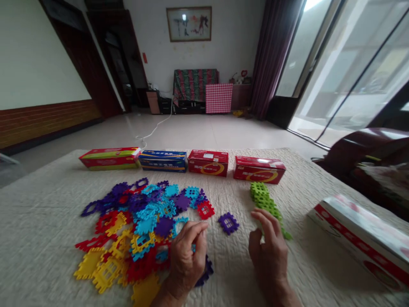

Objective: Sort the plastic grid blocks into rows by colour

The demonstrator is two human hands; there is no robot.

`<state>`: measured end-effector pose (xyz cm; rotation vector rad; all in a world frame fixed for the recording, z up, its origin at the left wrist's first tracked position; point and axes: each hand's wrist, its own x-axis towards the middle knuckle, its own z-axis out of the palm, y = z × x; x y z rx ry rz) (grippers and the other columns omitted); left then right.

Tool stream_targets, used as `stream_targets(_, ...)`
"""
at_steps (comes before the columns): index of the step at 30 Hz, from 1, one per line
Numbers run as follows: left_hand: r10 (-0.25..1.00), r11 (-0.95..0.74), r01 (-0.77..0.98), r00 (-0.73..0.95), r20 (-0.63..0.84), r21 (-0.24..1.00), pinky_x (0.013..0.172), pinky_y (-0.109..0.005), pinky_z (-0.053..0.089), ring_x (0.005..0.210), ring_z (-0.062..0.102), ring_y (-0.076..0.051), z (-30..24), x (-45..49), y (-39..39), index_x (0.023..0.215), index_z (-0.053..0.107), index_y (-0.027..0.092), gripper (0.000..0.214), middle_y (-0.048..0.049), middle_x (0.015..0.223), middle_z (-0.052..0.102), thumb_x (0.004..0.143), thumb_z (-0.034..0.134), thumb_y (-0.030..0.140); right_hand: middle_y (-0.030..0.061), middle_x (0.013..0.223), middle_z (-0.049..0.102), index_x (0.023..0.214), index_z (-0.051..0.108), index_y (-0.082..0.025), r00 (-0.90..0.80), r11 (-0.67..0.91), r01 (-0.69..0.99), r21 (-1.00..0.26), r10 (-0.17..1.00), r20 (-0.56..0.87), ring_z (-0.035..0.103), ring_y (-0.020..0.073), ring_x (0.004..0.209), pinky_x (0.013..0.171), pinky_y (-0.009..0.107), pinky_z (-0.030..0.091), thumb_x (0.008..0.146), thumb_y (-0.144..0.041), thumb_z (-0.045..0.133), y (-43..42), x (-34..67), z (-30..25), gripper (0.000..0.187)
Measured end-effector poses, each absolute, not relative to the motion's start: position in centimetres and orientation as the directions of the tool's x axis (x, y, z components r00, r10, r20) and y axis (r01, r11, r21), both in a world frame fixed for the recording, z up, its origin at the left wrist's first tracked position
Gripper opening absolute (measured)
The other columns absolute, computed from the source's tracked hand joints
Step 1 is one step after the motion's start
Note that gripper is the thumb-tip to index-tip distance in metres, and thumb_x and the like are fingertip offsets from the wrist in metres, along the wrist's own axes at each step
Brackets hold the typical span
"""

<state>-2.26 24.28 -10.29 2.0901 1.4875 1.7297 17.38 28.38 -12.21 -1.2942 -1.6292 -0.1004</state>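
My left hand [189,258] is loosely curled at the right edge of a pile of plastic building tiles, with nothing visible in it. Beneath it, a purple tile [206,273] is partly covered. My right hand [271,247] has bent fingers, its thumb and forefinger apart and holding nothing. Just past those fingers stretches a row of stacked green tiles [262,197], partly hidden by the hand. Between both hands, a single purple window tile [228,223] lies flat, and a red window tile [205,209] is at the pile's edge. Yellow tiles [108,273] and light-blue tiles [146,225] overlap in the pile.
Along the far side of the cream quilted cover [204,181] stand a red-and-green box [110,158], a blue box [163,161] and two red boxes, one left [208,163] and one right [259,169]. A larger white-and-red box [361,238] lies at right.
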Motion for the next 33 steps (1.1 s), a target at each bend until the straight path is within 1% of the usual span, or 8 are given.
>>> stream_targets(3,0.636,-0.476,0.681,-0.171,0.753,0.557,0.071,-0.022,0.054,0.078,0.066,-0.013,-9.0,-4.2,24.9,0.098,0.066,0.017,0.022,-0.0038,0.084,0.069,0.087,0.048,0.01,0.0129,0.128,0.053,0.119,0.049,-0.021,-0.147,0.545,0.711,-0.445,0.733,0.664,0.054,0.0273,0.116,0.092,0.046,0.049,0.087,-0.023,0.048,28.2,14.7,-13.0,0.032)
stream_targets(8,0.551,-0.2,0.817,-0.363,0.751,0.541,0.079,-0.027,0.054,0.085,0.066,-0.016,-7.2,-13.2,26.1,0.097,0.068,0.017,0.022,-0.0059,0.093,0.07,0.088,0.049,0.022,0.02,0.132,0.052,0.123,0.05,-0.016,-0.181,0.441,0.82,-0.365,0.805,0.565,0.05,0.0358,0.121,0.095,0.057,0.044,0.087,-0.044,0.05,30.3,12.5,-14.5,0.046)
stream_targets(10,0.549,-0.019,0.847,-0.435,0.714,0.531,0.092,-0.032,0.049,0.098,0.064,-0.02,-6.8,-18.3,26.7,0.1,0.068,0.017,0.027,-0.008,0.102,0.069,0.087,0.046,0.028,0.0206,0.131,0.053,0.123,0.051,-0.014,-0.221,0.458,0.816,-0.352,0.81,0.543,0.051,0.035,0.121,0.095,0.055,0.044,0.088,-0.046,0.047,31.8,11.8,-14.4,0.048)
stream_targets(13,0.68,0.314,0.8,-0.566,0.466,0.512,0.109,-0.031,0.035,0.124,0.051,-0.021,-6.9,-25.9,28.1,0.115,0.061,0.017,0.038,-0.0079,0.128,0.06,0.086,0.043,0.034,0.0191,0.129,0.056,0.125,0.051,-0.014,-0.279,0.503,0.773,-0.386,0.816,0.506,0.056,0.0316,0.117,0.093,0.05,0.047,0.089,-0.048,0.045,33.8,10.5,-13.7,0.049)
stream_targets(18,0.722,0.497,0.696,-0.663,0.198,0.519,0.102,-0.045,0.04,0.124,0.051,-0.035,-7.6,-34.0,30.7,0.118,0.06,0.011,0.056,-0.0188,0.129,0.059,0.079,0.052,0.05,0.015,0.127,0.06,0.127,0.05,-0.017,-0.315,0.488,0.775,-0.401,0.849,0.424,0.058,0.0304,0.114,0.088,0.047,0.049,0.089,-0.054,0.045,35.3,9.1,-13.1,0.053)
stream_targets(21,0.772,0.494,0.691,-0.628,0.099,0.529,0.099,-0.041,0.043,0.12,0.056,-0.032,-8.1,-34.8,31.9,0.12,0.06,0.013,0.058,-0.0158,0.127,0.062,0.082,0.048,0.054,0.0133,0.128,0.06,0.128,0.05,-0.019,-0.343,0.493,0.794,-0.355,0.846,0.408,0.056,0.0308,0.116,0.091,0.049,0.046,0.088,-0.054,0.046,35.3,8.6,-13.1,0.054)
stream_targets(25,0.863,0.378,0.75,-0.498,0.088,0.543,0.099,-0.032,0.044,0.119,0.058,-0.025,-8.9,-32.4,33.1,0.121,0.062,0.02,0.052,-0.0068,0.127,0.064,0.082,0.051,0.053,0.0131,0.124,0.062,0.128,0.051,-0.018,-0.372,0.513,0.786,-0.346,0.839,0.398,0.057,0.0309,0.114,0.089,0.048,0.047,0.087,-0.052,0.047,35.3,8.1,-12.7,0.053)
stream_targets(33,0.942,0.197,0.835,-0.306,0.135,0.514,0.092,-0.027,0.047,0.103,0.065,-0.02,-8.8,-25.4,33.5,0.103,0.072,0.025,0.035,-0.0001,0.107,0.073,0.083,0.053,0.046,0.0066,0.093,0.071,0.104,0.062,-0.02,-0.364,0.574,0.632,-0.52,0.813,0.454,0.067,0.022,0.085,0.077,0.036,0.051,0.087,-0.046,0.049,34.4,8.4,-11.5,0.034)
